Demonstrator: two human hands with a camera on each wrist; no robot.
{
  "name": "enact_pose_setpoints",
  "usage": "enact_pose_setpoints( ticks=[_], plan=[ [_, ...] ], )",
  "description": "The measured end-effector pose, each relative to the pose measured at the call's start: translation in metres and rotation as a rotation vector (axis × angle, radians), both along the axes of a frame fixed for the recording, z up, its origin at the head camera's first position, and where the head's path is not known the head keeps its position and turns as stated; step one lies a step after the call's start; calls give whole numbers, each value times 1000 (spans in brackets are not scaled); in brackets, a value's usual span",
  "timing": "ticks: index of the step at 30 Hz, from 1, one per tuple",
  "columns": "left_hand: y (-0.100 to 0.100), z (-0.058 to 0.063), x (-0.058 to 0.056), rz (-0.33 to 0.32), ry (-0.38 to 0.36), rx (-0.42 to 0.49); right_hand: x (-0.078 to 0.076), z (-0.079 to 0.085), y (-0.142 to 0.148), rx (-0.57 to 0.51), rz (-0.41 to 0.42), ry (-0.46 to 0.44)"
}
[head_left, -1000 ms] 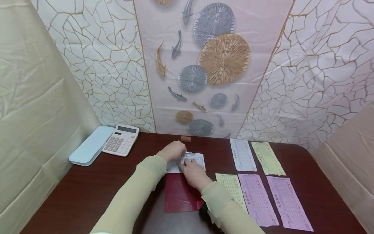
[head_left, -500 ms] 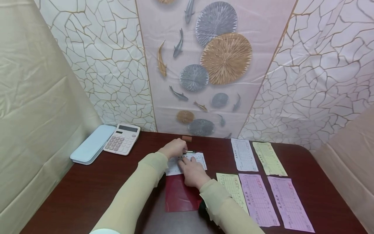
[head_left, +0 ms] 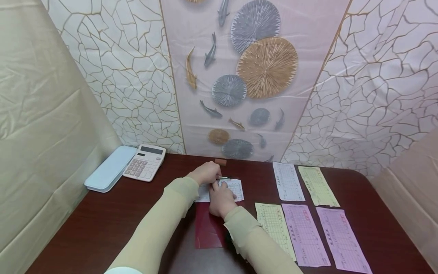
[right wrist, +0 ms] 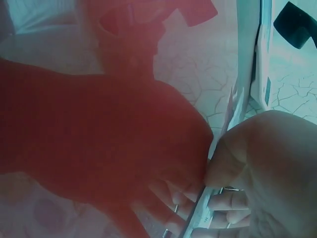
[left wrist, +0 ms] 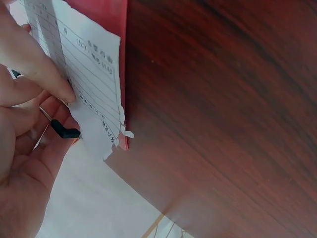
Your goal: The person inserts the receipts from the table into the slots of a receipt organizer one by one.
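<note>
A white lined slip (head_left: 236,188) lies over the top of a glossy red sheet (head_left: 207,228) on the dark wood table (head_left: 102,228). At the slip's far edge my left hand (head_left: 207,173) pinches a black binder clip (head_left: 224,177) by its wire handle; the left wrist view shows the clip (left wrist: 65,131) against my fingers, beside the torn slip (left wrist: 94,84). My right hand (head_left: 220,198) lies knuckles-up on the slip. Its thumb (right wrist: 257,153) and fingers pinch the paper's edge above the red sheet (right wrist: 99,129).
A white calculator (head_left: 145,163) and a pale blue case (head_left: 109,169) sit at the back left. A small brown block (head_left: 220,161) lies by the wall. To the right lie a white slip (head_left: 288,181), yellow slips (head_left: 318,186) and pink slips (head_left: 304,234).
My right hand has slid a little left and farther up the slip, covering more of it. The left hand stays at the clip.
</note>
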State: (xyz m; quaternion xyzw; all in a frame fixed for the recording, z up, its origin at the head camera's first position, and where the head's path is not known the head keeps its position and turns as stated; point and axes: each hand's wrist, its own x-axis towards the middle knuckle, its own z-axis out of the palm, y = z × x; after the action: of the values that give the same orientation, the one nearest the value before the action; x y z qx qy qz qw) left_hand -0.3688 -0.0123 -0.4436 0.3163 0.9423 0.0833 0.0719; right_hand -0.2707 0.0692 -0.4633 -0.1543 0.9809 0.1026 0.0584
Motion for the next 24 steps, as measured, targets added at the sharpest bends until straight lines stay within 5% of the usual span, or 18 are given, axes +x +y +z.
enact_pose_setpoints(
  ticks=[14,24],
  plan=[
    [-1,3,-3,19,-52,4,0,-3,0,-52,17,95],
    [0,1,-3,0,-32,4,0,-3,2,-36,-2,82]
  ],
)
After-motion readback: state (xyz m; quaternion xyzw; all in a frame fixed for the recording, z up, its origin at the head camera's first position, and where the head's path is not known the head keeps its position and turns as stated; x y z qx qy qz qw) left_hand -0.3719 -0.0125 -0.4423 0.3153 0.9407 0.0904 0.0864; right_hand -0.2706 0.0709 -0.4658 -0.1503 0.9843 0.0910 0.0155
